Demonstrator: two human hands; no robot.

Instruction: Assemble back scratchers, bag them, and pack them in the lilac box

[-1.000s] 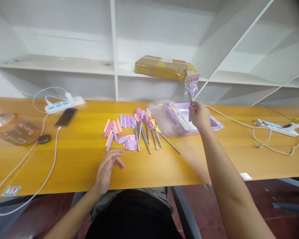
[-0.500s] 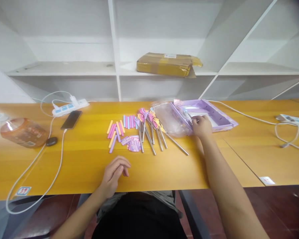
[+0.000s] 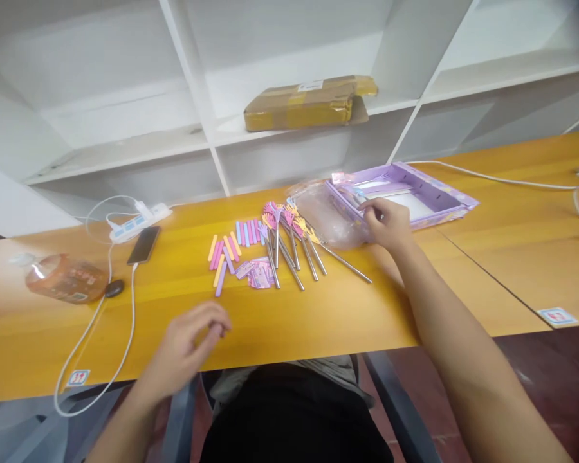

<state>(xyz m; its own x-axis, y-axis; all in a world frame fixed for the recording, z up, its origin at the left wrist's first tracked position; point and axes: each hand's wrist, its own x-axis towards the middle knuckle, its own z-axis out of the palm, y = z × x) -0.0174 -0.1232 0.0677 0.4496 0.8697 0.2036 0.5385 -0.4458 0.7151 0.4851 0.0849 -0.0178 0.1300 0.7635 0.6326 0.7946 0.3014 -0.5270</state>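
Observation:
My right hand point(image 3: 388, 222) is at the near left corner of a purple open box point(image 3: 444, 204), its fingers pinched together. What they grip there is hidden. A clear plastic bag point(image 3: 321, 215) lies against the box's left side, close to these fingers. My left hand point(image 3: 188, 341) hovers over the front of the table, loosely curled and holding nothing visible. Beyond it lie several metal rods with small colourful hand-shaped ends point(image 3: 289, 257), a pile of pink printed packets point(image 3: 260, 273), and pink, yellow, purple and blue sticks point(image 3: 224, 260).
On the left of the wooden table point(image 3: 289, 334) are an orange drink bottle point(image 3: 65, 276), a phone point(image 3: 143, 245), a dark small object point(image 3: 114, 288), and a white power strip point(image 3: 139, 222) with cables. A taped cardboard box point(image 3: 299, 107) sits on the shelf behind.
The view has tilted and shifted. My left hand has drawn back leftward from the packets. My right hand stays at the box, its fingers lifted slightly at the edge.

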